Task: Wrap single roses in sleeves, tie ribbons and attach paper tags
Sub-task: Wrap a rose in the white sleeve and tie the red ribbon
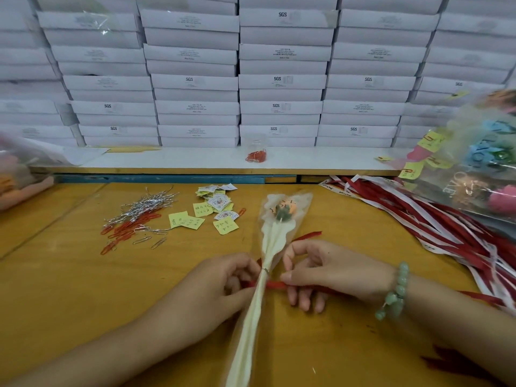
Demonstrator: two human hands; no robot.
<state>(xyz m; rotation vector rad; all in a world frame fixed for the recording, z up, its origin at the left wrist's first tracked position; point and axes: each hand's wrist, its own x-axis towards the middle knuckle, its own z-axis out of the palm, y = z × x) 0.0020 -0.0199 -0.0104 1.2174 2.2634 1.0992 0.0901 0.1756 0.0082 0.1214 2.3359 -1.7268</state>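
At lower centre, the sleeved rose (279, 231) points up-frame; the red ribbon (275, 284) crosses it sideways, and I see my left hand (229, 280) and right hand (324, 272) each pinching it, either side.

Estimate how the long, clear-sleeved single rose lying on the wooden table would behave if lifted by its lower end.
Probably light: the long clear-sleeved rose is thin film around a slim stem. Likely to droop at the flower head, the bulkiest part. Its glossy film may slip unless pinched at the red ribbon.
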